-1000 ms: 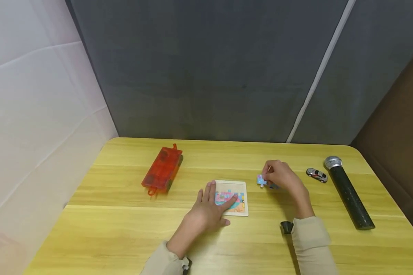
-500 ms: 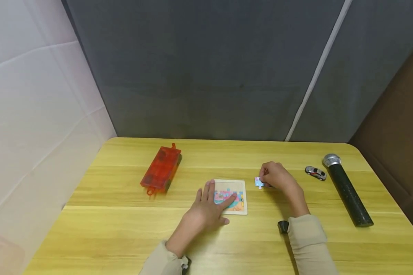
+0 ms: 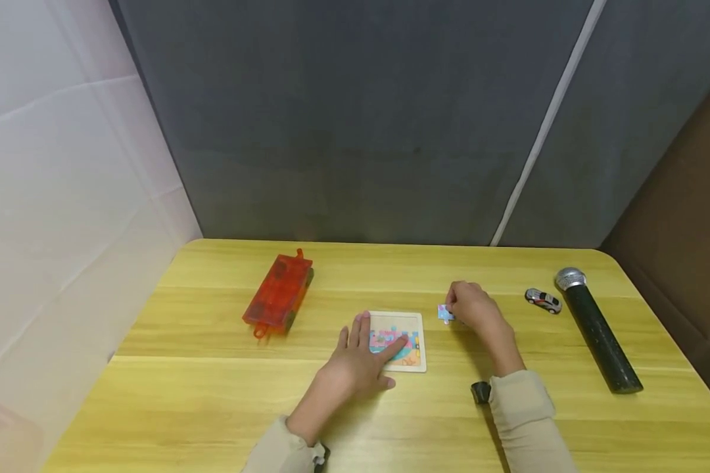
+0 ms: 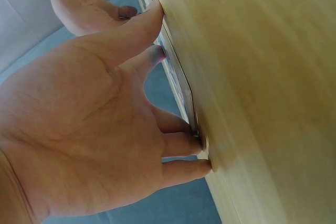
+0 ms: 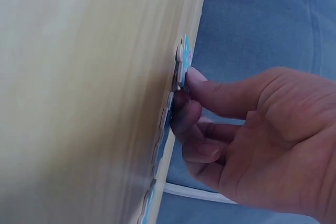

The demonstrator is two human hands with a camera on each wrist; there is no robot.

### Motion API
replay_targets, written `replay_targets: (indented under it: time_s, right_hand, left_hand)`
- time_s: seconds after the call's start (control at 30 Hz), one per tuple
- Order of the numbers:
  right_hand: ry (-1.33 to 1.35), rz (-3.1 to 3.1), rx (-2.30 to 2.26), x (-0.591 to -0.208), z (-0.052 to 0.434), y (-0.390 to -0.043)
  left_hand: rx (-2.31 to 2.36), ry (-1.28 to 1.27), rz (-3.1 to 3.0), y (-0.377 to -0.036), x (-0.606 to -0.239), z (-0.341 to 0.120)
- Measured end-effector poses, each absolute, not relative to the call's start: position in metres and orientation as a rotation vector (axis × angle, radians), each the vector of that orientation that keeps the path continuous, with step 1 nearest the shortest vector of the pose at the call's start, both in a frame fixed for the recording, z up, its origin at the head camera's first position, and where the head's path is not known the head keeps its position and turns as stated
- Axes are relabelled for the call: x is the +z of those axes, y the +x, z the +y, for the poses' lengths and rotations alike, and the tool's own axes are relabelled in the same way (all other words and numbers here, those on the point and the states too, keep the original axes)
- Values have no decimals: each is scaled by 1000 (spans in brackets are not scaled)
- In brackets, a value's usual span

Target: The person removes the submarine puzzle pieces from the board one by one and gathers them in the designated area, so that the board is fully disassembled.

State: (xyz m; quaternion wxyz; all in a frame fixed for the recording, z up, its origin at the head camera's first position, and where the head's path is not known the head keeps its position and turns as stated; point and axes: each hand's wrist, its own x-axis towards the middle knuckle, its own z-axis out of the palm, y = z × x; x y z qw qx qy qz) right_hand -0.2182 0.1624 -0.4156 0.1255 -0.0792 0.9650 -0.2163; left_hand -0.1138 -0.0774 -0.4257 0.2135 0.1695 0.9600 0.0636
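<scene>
Head view: the left hand (image 3: 355, 371), fingers spread, rests on the puzzle board (image 3: 405, 321), lower centre; the right hand (image 3: 476, 309) pinches a puzzle piece (image 3: 445, 313), right of centre. Left wrist: fingers extended. Right wrist: fingers grasp the piece mid-frame.

Soft light, apparently from above, brightens the wooden tabletop (image 3: 213, 407); a faint shadow falls below the right hand (image 3: 474, 307). Its dimmer, bluish wrist view leaves the jigsaw pieces (image 5: 166, 121) slightly soft.
</scene>
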Motion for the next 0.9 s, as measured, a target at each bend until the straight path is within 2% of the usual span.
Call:
replay_targets:
  time_s: [0.13, 0.27, 0.47, 0.53, 0.7, 0.9]
  right_hand:
    - [-191, 2838, -570, -415, 162, -215]
    - [-218, 2876, -578, -412, 160, -211]
    - [-723, 2751, -692, -406, 145, -194]
    - [-806, 2687, -688, -406, 137, -182]
    - [-771, 2730, -552, -410, 119, -160]
    - [-693, 2791, -495, -411, 108, -154]
  left_hand:
    - [210, 485, 2669, -119, -447, -78]
    - [196, 491, 2694, -122, -453, -78]
    - [185, 481, 2695, -123, -451, -80]
    - [185, 475, 2681, -122, -447, -81]
    - [161, 452, 2654, -114, -424, -78]
    - [129, 472, 2671, -106, -405, -77]
